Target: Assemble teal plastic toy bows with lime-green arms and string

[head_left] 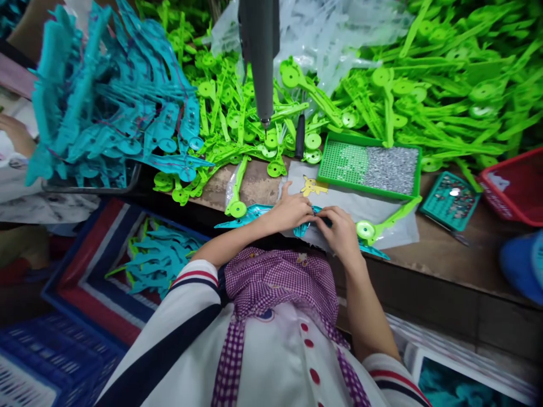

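Note:
My left hand (292, 210) is closed on a teal plastic part (250, 213) at the table's front edge, its thumb sticking up. Beside it, my right hand (339, 230) pinches at the middle of the part, fingertips close to the left ones; what sits between them is too small to make out. To the left lies a lime-green lever-like piece (238, 195) with a round end. Another green piece (373, 227) lies to the right, over a teal tip (374, 251). A grey powered screwdriver (262, 68) hangs point down above the table.
A green tray (371, 191) of small metal pieces rests on a grey sheet (352, 210). Green parts (458, 96) are heaped behind, stacked teal parts (123, 102) at left. At right are a teal box (450, 200), red basket (524, 186) and blue container (524, 263). A person's arm (17, 133) shows at far left.

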Demonstrator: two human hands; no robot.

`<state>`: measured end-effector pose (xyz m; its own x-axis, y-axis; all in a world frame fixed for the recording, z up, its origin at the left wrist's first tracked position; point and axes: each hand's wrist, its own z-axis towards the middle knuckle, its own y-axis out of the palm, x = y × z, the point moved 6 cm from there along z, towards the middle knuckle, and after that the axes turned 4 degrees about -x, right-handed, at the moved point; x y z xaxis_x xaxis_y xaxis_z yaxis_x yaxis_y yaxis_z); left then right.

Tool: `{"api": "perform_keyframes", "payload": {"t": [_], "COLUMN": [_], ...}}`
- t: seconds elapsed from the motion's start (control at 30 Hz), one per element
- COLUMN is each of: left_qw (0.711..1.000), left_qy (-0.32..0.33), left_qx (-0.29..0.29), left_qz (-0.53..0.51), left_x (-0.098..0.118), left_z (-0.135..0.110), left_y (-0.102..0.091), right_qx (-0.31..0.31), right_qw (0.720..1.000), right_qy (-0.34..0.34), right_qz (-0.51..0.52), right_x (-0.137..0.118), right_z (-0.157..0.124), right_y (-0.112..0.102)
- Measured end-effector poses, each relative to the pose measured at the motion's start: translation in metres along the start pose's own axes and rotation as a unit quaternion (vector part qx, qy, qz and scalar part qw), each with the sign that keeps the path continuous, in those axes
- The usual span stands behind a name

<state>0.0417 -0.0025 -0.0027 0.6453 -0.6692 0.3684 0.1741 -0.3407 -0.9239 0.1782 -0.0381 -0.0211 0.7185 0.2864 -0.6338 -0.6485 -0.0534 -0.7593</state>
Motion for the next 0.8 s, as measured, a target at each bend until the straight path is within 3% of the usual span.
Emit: {"api": "perform_keyframes", "payload": {"t": [0.13,0.3,0.4,0.63,0.8], "left_qw": [1.000,0.993,0.992,0.995,0.996], "left_qy": [-0.024,-0.092,-0.090,-0.039,-0.027], "left_qx": [0.017,0.060,0.081,0.080,0.042], "left_qz": [-0.009,-0.036,-0.035,0.048,0.077], "left_x": [0.002,0.002,0.004,0.007,0.005], "left_z": [-0.004,-0.010,-0.015,-0.033,-0.034], "left_y": [0.003,0.009,0.014,0.021,0.018], "right_qx": [0.002,-0.032,-0.048,-0.050,-0.019], "right_qw": [0.998,0.974,0.964,0.968,0.985], "right_qy": [0.015,-0.073,-0.093,-0.092,-0.091], "right_qz": [-0.053,-0.210,-0.242,-0.229,-0.143], "right_x": [-0.006,-0.029,-0.032,-0.024,-0.020], "right_z": [-0.003,-0.022,-0.029,-0.032,-0.035], "right_y": [0.001,0.002,0.002,0.004,0.002]}}
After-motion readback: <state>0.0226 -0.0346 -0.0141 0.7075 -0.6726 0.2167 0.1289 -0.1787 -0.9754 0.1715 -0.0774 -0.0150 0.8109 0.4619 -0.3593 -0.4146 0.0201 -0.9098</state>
